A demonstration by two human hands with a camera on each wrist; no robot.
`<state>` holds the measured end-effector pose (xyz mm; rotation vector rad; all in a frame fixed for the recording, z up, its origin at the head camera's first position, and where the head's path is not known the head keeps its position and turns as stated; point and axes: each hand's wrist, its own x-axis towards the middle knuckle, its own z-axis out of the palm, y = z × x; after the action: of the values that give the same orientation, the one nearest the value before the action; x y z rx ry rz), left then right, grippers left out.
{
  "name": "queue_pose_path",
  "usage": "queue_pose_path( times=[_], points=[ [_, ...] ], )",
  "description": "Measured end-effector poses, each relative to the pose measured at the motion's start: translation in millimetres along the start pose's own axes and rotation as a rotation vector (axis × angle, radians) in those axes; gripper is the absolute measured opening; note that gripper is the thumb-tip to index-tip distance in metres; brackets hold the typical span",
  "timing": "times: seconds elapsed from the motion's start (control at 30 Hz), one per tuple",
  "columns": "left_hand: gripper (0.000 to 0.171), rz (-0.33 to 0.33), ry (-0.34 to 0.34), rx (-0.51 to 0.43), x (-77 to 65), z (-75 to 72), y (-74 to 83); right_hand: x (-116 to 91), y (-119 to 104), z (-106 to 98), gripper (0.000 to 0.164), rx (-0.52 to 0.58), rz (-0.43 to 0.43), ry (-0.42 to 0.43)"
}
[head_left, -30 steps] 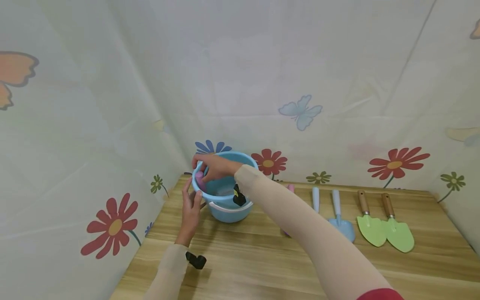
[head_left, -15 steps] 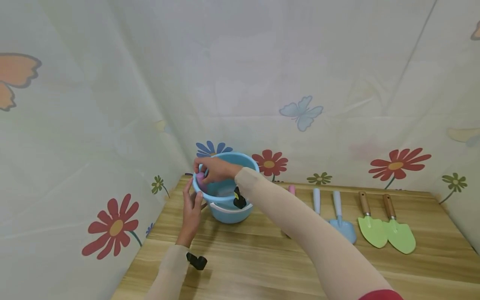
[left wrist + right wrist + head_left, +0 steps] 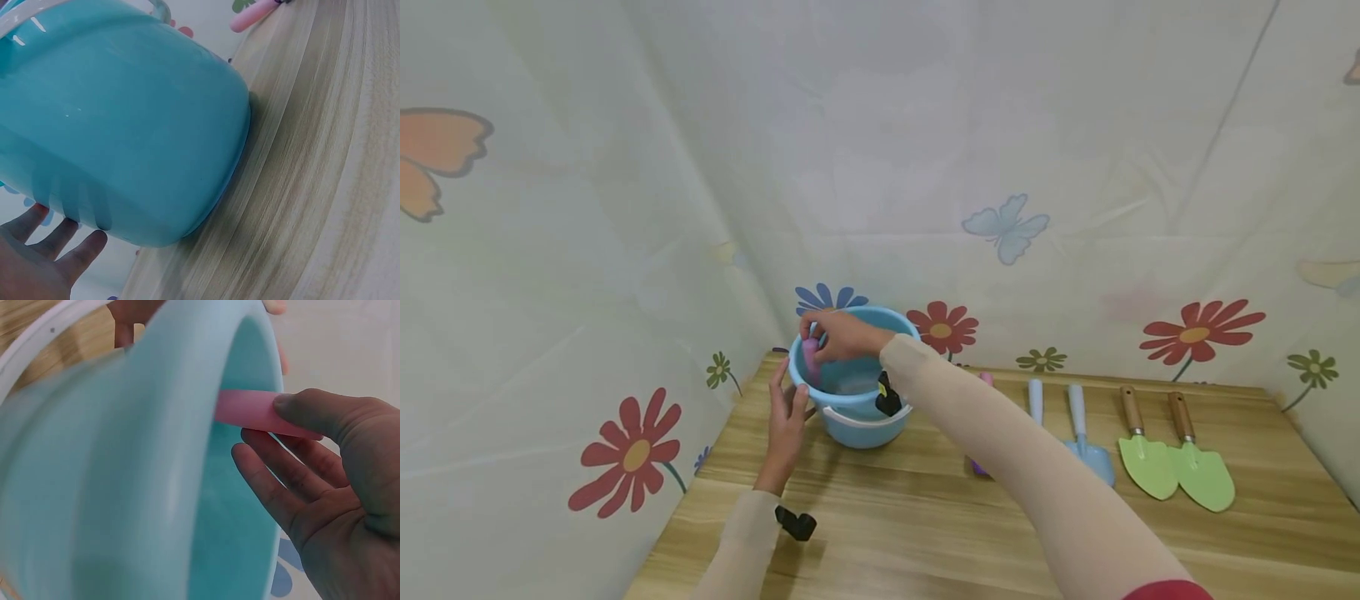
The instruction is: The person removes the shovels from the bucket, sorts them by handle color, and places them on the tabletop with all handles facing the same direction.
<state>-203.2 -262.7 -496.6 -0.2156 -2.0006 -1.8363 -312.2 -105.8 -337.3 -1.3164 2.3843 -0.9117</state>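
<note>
My right hand (image 3: 846, 333) reaches into a light blue bucket (image 3: 861, 429) and pinches a pink handle (image 3: 256, 411) between thumb and fingers. That handle stands nearly upright inside the left of the rim in the head view; its lower end is hidden in the bucket. My left hand (image 3: 786, 425) rests against the bucket's left side, thumb near the rim. In the left wrist view three fairly straight fingers (image 3: 84, 253) touch the bucket's wall. The bucket's white carrying handle (image 3: 861, 419) hangs down on the near side.
On the wooden table (image 3: 880, 517), to the bucket's right, lie a tool with a pink handle (image 3: 987, 379), a blue handle (image 3: 1036, 402), a blue shovel (image 3: 1088, 454) and two green trowels (image 3: 1150, 467) with wooden handles. My right arm partly covers some. A patterned cloth (image 3: 880, 167) hangs behind.
My right hand and the pink handle have shifted slightly to the right within the bucket, and more of the handle shows. The left hand stays against the bucket.
</note>
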Motion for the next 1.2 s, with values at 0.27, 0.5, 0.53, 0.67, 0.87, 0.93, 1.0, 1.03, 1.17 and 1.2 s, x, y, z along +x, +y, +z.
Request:
queue_pose_path(
  times=[0.27, 0.5, 0.53, 0.67, 0.87, 0.93, 1.0, 1.03, 1.17, 1.2],
  points=[
    [0.059, -0.008, 0.012, 0.002, -0.8, 0.3, 1.9, -8.1, 3.5, -11.4, 0.031, 0.070, 0.023, 0.063],
    [0.060, -0.018, -0.007, -0.009, -4.7, 3.4, 23.9, -22.3, 0.1, -24.5, 0.033, 0.087, -0.012, 0.138],
    [0.061, -0.017, -0.008, -0.005, -5.7, 3.8, 27.6, -23.9, 0.1, -25.8, 0.033, 0.090, -0.015, 0.147],
    [0.060, -0.017, -0.010, -0.001, -7.4, 4.5, 34.4, -30.5, -1.2, -31.1, 0.033, 0.095, -0.017, 0.180],
    [0.061, -0.015, -0.018, -0.001, -6.2, 4.2, 33.6, -37.6, -2.5, -39.0, 0.032, 0.101, -0.035, 0.225],
    [0.061, -0.016, -0.020, 0.002, -5.2, 3.9, 30.5, -39.6, -2.7, -41.5, 0.033, 0.095, -0.039, 0.242],
    [0.061, -0.018, -0.020, 0.003, -3.1, 3.3, 23.5, -41.5, -3.1, -43.7, 0.034, 0.084, -0.049, 0.266],
    [0.061, -0.018, -0.019, 0.001, -1.8, 3.1, 19.4, -42.5, -3.3, -44.8, 0.034, 0.081, -0.053, 0.280],
    [0.060, -0.012, -0.007, -0.008, 3.2, 2.9, 3.6, -46.2, -3.7, -48.3, 0.037, 0.072, -0.067, 0.353],
    [0.060, -0.010, -0.002, -0.007, 3.7, 3.0, 1.1, -47.1, -3.7, -48.9, 0.037, 0.075, -0.071, 0.371]
  ],
)
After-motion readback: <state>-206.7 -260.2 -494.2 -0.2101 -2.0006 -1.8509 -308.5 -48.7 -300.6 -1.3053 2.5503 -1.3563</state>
